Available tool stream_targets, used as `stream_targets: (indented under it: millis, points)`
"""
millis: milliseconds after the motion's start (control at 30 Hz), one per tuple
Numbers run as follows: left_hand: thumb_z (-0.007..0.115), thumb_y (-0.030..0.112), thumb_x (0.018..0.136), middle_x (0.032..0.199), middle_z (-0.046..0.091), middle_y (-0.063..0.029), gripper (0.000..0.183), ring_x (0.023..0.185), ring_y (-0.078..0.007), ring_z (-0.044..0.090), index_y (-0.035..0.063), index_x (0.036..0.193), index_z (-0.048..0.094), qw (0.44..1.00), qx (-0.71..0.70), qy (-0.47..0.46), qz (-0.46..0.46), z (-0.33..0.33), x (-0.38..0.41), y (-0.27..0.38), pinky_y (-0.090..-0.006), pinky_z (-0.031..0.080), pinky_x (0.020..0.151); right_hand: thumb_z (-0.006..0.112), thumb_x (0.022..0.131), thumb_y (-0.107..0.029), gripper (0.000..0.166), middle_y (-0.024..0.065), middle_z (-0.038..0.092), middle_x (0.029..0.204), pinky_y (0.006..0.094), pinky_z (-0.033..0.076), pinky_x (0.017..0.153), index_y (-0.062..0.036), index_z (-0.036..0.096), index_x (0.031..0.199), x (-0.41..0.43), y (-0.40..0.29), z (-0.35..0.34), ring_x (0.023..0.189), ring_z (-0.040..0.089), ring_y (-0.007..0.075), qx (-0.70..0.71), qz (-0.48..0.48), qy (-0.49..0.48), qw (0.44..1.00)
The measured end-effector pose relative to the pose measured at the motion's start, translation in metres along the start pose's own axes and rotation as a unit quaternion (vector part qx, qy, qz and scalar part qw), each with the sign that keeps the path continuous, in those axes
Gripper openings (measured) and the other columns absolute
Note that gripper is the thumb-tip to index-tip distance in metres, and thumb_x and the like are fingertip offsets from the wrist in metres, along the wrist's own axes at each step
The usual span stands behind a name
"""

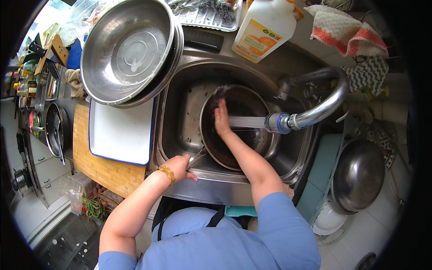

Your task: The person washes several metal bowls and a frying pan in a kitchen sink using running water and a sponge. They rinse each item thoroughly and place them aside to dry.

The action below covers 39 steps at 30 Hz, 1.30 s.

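A dark pan (211,141) with a metal handle lies in the stainless steel sink (184,101). My left hand (177,167), below a gold-coloured bracelet, is closed around the pan's handle at the sink's front edge. Over the inside of the pan is my right hand (222,118), its fingers extended; whether it touches the pan's surface cannot be told. Water (248,122) runs from the filter head of the curved metal faucet (324,111) toward the right hand and into the pan. Small food bits lie on the sink floor left of the pan.
Stacked metal basins (135,50) overhang a white blue-rimmed tray (119,135) on a wooden cutting board (81,135). Behind the sink stand a white jug (265,30) and a plastic tray (209,20). Cloths (351,33) hang at the upper right; a metal bowl (357,175) is at right.
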<state>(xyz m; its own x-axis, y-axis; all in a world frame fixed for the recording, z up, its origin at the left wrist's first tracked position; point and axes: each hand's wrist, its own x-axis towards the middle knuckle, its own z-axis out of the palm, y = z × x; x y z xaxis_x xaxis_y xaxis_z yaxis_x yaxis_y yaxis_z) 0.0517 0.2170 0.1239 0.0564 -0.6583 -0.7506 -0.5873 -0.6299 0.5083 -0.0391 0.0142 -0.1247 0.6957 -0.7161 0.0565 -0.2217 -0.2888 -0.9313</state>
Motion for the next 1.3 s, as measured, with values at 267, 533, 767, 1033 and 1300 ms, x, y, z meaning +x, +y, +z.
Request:
stream_targets:
  millis: [267,533,767,1033,1300]
  points:
    - [0.086,0.05,0.062,0.085,0.065,-0.0247,0.072,0.087,-0.0429,0.063,-0.0039,0.096,0.052,1.0,0.004,-0.003,0.004,0.001,0.002,-0.003,-0.0462,0.05,0.077,0.026,0.107,-0.034,0.057,0.0121,0.011,0.161,0.0332,0.007,0.12,-0.0042,0.012,0.154,-0.081,-0.135,-0.107,0.149,0.008,0.0223,0.23,0.154,-0.485,0.83]
    - [0.086,0.045,0.063,0.09,0.066,-0.0259,0.071,0.093,-0.0426,0.063,-0.0047,0.101,0.053,1.0,0.008,-0.022,-0.006,-0.003,0.002,0.002,-0.046,0.051,0.082,0.047,0.096,-0.029,0.06,0.0149,0.025,0.157,0.0367,0.021,0.118,-0.0046,0.031,0.148,-0.02,-0.043,-0.212,0.144,0.026,0.0291,-0.371,0.263,-0.393,0.799]
    - [0.084,0.047,0.065,0.09,0.066,-0.0267,0.071,0.093,-0.0423,0.064,-0.0043,0.103,0.052,0.999,0.021,-0.032,-0.024,-0.008,0.001,0.008,-0.0464,0.052,0.082,0.059,0.089,-0.022,0.07,0.0221,0.019,0.157,0.0472,0.019,0.118,0.002,0.028,0.147,-0.011,0.044,-0.07,0.145,0.021,0.039,-0.284,0.054,0.031,0.957]
    - [0.086,0.042,0.065,0.089,0.066,-0.0269,0.069,0.093,-0.0426,0.064,-0.0052,0.102,0.053,1.0,0.006,-0.024,-0.019,-0.009,-0.002,0.008,-0.0464,0.051,0.082,0.038,0.104,-0.025,0.054,0.018,0.015,0.16,0.0371,0.013,0.119,0.0005,0.024,0.151,-0.056,-0.095,-0.02,0.148,0.015,0.0291,0.192,-0.059,-0.186,0.962]
    - [0.086,0.043,0.063,0.088,0.066,-0.0268,0.07,0.092,-0.0432,0.064,-0.0049,0.101,0.053,1.0,0.019,-0.017,-0.019,-0.006,0.002,0.006,-0.0464,0.051,0.081,0.052,0.095,-0.029,0.067,0.0112,0.022,0.159,0.0439,0.021,0.118,-0.0104,0.022,0.153,-0.01,-0.046,-0.057,0.146,0.023,0.0292,-0.306,-0.184,-0.392,0.847]
